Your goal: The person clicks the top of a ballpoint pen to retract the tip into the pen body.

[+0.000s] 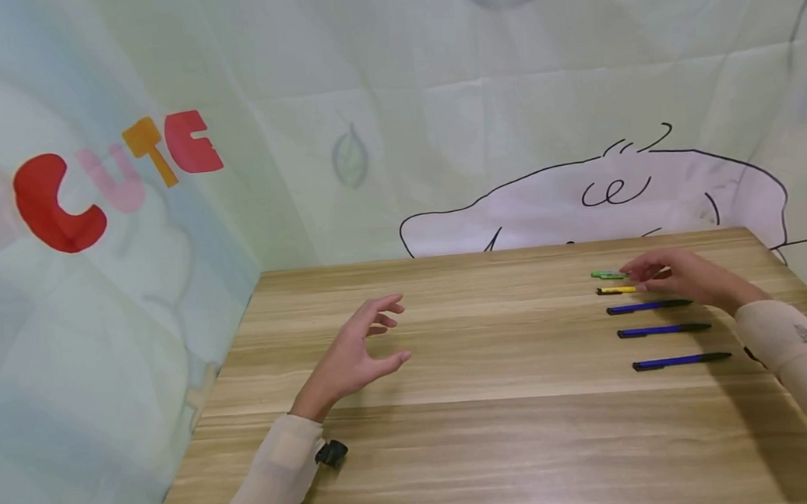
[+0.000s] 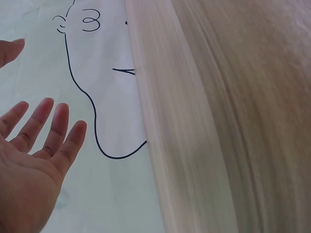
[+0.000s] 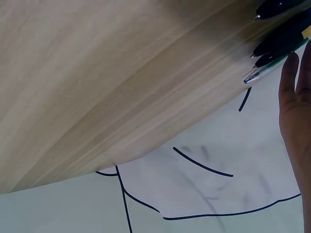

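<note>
My left hand hovers over the left half of the wooden table, thumb and fingers spread apart, nothing between them. In the left wrist view the palm and spread fingers of the left hand show. At the far right, my right hand is over a green pen and a yellow pen. Its fingertips are at the green pen, its thumb by the yellow one, hiding their right ends. The right wrist view shows extended fingers of the right hand beside the clear-tipped green pen.
Nearer than the yellow pen, a blue pen, a second blue pen and a third blue pen lie in a row, roughly parallel. A printed cloth backdrop rises behind the table and along its left side.
</note>
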A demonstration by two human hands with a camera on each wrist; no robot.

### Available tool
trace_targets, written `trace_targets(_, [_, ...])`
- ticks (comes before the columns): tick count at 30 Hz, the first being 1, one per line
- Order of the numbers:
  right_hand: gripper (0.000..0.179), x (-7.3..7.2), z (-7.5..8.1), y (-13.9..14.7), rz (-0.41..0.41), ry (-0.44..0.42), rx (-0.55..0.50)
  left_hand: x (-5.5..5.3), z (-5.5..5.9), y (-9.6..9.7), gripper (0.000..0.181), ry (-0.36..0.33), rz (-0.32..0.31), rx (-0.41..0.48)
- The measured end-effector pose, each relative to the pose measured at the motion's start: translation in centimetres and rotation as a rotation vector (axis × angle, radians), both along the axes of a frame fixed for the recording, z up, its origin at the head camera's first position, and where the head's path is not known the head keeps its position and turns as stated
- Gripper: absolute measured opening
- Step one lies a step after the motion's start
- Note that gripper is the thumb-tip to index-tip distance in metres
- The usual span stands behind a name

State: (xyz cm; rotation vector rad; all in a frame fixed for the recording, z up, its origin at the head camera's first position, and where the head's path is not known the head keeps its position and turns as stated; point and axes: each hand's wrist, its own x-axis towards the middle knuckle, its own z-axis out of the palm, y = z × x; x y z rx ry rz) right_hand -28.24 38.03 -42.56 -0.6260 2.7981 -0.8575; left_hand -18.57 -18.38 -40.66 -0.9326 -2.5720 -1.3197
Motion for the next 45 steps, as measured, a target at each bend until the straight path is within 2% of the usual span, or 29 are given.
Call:
trace_targets(8, [0.033, 0.4, -0.5, 0.0, 0.002, 0.000, 0.009, 0.1, -0.1, -0.1, 0.081, -0.007, -0.011, 0.021])
trace_targets(18, [0.031, 0.3, -1.1, -0.1, 0.014, 0.028, 0.013, 0.4, 0.0, 0.3, 0.083, -0.029, 0.011, 0.021])
trace_targets(26, [0.025, 0.3, -1.3, -0.3, 0.057, 0.047, 0.089, 1.8, 2.4, 1.0, 0.075, -0.033, -0.004, 0.021])
trace_targets(28, [0.026, 0.2, -1.3, -0.3, 0.074, 0.054, 0.098, 1.6, 2.0, 0.9, 0.076, -0.027, -0.005, 0.016])
trace_targets(34, [0.026, 0.2, -1.4, -0.2, 0.101, 0.104, 0.104, 0.2, -0.1, 0.4, 0.083, -0.014, -0.003, 0.010])
trace_targets(42, [0.023, 0.2, -1.2, -0.4, 0.106, 0.121, 0.117, 0.0, -0.3, 0.2, 0.082, -0.004, -0.012, 0.005])
trace_targets(45, [0.022, 0.1, -1.1, -0.3, 0.114, 0.166, 0.138, -0.1, -0.3, 0.2, 0.082, -0.003, -0.012, 0.000])
